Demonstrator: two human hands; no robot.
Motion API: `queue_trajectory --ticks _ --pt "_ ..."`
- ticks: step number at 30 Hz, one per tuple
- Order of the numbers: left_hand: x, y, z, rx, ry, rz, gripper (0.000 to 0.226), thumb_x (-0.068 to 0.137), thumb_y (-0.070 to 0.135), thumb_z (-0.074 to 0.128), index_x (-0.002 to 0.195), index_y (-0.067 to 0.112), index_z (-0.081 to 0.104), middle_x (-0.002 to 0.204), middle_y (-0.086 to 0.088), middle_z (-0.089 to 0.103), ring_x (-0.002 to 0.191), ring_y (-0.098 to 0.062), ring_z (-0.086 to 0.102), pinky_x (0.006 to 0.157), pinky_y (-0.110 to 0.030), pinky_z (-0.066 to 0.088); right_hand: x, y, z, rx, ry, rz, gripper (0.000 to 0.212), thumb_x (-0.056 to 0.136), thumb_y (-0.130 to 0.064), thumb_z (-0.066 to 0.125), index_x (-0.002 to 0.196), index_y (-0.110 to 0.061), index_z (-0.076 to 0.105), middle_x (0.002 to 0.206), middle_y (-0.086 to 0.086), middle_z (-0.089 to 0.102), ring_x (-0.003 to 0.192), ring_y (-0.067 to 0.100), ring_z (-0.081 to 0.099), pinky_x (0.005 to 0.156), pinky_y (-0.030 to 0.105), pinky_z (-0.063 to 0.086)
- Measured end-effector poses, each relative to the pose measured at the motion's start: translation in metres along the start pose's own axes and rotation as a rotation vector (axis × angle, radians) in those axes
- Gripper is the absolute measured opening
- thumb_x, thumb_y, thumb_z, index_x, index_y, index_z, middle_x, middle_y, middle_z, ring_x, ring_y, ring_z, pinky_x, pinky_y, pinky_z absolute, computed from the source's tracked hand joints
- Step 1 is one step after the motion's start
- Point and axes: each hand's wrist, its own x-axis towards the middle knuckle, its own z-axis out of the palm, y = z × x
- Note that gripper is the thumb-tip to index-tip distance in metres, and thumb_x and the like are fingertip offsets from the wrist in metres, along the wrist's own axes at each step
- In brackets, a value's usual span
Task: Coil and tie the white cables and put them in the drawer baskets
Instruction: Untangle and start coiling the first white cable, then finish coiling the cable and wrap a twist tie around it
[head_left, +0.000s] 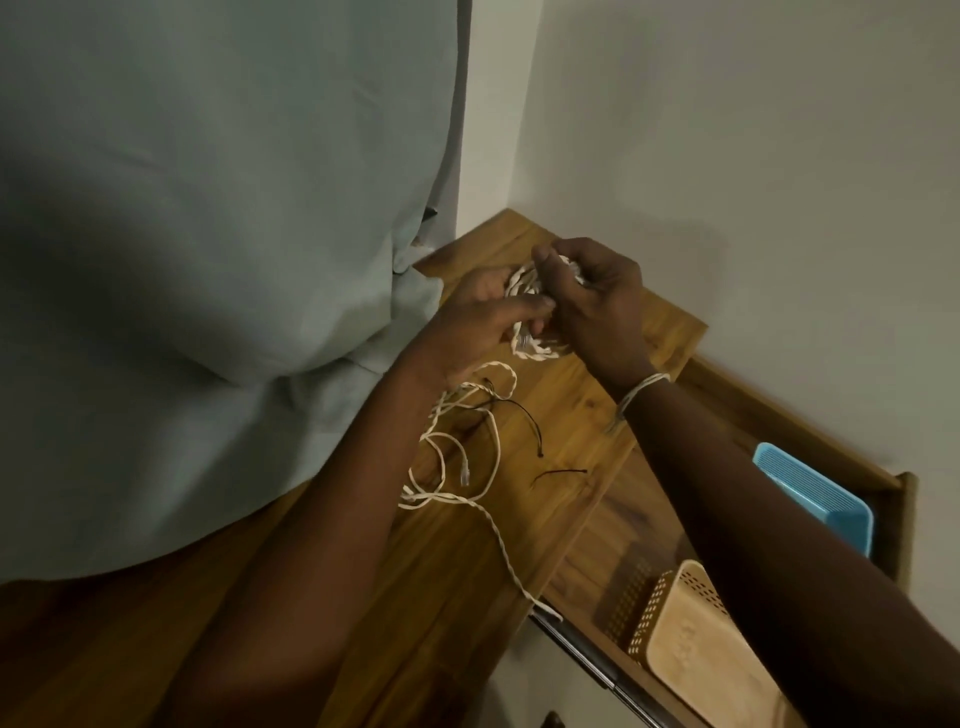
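White twisted cable, wound into a coil (530, 317), sits between both hands above the far end of the wooden desk (566, 410). The left hand (480, 317) comes in from seven o'clock, palm turned toward the coil, thumb and fingers curled in a grip on its left side. The right hand (587, 296) reaches in from four o'clock, wrist bent, fingers curled over the top of the coil and pinching it. A white thread band (641, 389) circles the right wrist. At six o'clock of the coil, loose white cables (457, 462) sprawl on the desk with black ties (558, 472) beside them. Toward five o'clock, the open drawer (634, 525) holds a beige perforated basket (691, 639) and a blue basket (810, 499). No writing is legible.
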Motion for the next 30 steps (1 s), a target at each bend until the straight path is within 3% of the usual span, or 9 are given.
queue_trajectory --ticks 3,7,10,12,15,19,24,27,30 --pt "-0.001 -0.016 0.004 -0.395 -0.159 -0.101 0.017 0.098 0.016 0.048 0.103 0.004 0.06 0.065 -0.002 0.053 0.065 -0.015 0.054 0.069 -0.03 0.045 -0.004 0.012 0.002 0.052 0.017 0.071 0.029 0.097 -0.027 0.062 0.083 -0.003 0.07 0.067 0.011 0.069 0.058 0.026 0.066 0.052 0.036 0.051" --pt "-0.002 -0.032 0.007 -0.406 -0.157 -0.183 0.03 0.1 0.032 0.043 0.089 0.01 0.06 0.062 -0.002 0.053 0.063 -0.015 0.056 0.069 -0.03 0.049 -0.017 0.034 0.011 0.205 0.018 0.205 0.039 0.1 -0.034 0.055 0.073 -0.007 0.062 0.055 0.018 0.06 0.046 0.041 0.06 0.042 0.032 0.044" --pt "-0.004 -0.036 0.006 -0.228 -0.044 -0.201 0.034 0.101 0.037 0.044 0.081 0.012 0.057 0.058 0.0 0.047 0.059 -0.014 0.051 0.065 -0.029 0.044 -0.019 0.049 0.019 0.299 -0.005 0.227 0.051 0.1 -0.041 0.054 0.074 0.003 0.059 0.056 0.021 0.059 0.045 0.04 0.058 0.041 0.036 0.044" --pt "-0.008 -0.038 0.004 -0.087 0.077 -0.211 0.035 0.099 0.043 0.048 0.077 0.016 0.054 0.058 0.003 0.042 0.056 -0.012 0.046 0.061 -0.027 0.038 -0.017 0.063 0.024 0.292 -0.119 0.237 0.045 0.101 -0.041 0.052 0.082 -0.002 0.065 0.069 0.021 0.065 0.06 0.044 0.063 0.054 0.043 0.051" --pt "-0.017 -0.043 -0.003 0.032 0.4 -0.25 0.034 0.098 0.043 0.051 0.073 0.022 0.06 0.054 0.007 0.047 0.055 -0.011 0.045 0.058 -0.028 0.039 -0.018 0.1 0.031 0.319 -0.115 0.416 0.045 0.102 -0.046 0.044 0.103 -0.01 0.072 0.094 0.005 0.072 0.091 0.023 0.07 0.078 0.034 0.058" --pt "-0.035 -0.06 -0.023 0.216 0.671 -0.294 0.039 0.1 0.045 0.047 0.071 0.019 0.055 0.057 0.002 0.049 0.057 -0.015 0.048 0.063 -0.031 0.04 -0.036 0.193 0.036 -0.218 -0.093 0.561 0.034 0.099 -0.025 0.054 0.082 0.001 0.067 0.081 0.019 0.069 0.083 0.037 0.067 0.064 0.033 0.041" --pt "-0.06 -0.078 -0.061 0.053 0.843 -0.384 0.043 0.101 0.036 0.046 0.061 0.021 0.045 0.047 0.006 0.037 0.043 -0.009 0.036 0.057 -0.031 0.03 -0.068 0.231 0.051 -0.662 -0.772 0.353 0.054 0.082 -0.051 0.046 0.116 -0.015 0.068 0.119 0.013 0.067 0.115 0.037 0.057 0.096 0.046 0.045" --pt "-0.061 -0.086 -0.066 -0.058 0.856 -0.371 0.039 0.103 0.03 0.044 0.067 0.015 0.044 0.048 0.005 0.037 0.038 -0.008 0.036 0.052 -0.029 0.026 -0.081 0.228 0.052 -0.75 -0.735 0.446 0.045 0.096 -0.035 0.035 0.132 -0.017 0.056 0.134 0.011 0.052 0.123 0.036 0.046 0.095 0.048 0.046" --pt "-0.059 -0.089 -0.059 -0.051 0.864 -0.35 0.036 0.103 0.028 0.044 0.069 0.015 0.045 0.052 0.005 0.04 0.037 -0.007 0.037 0.053 -0.028 0.025 -0.087 0.231 0.052 -0.623 -0.642 0.457 0.031 0.098 -0.014 0.047 0.124 -0.007 0.063 0.127 0.017 0.059 0.119 0.038 0.053 0.096 0.046 0.048"
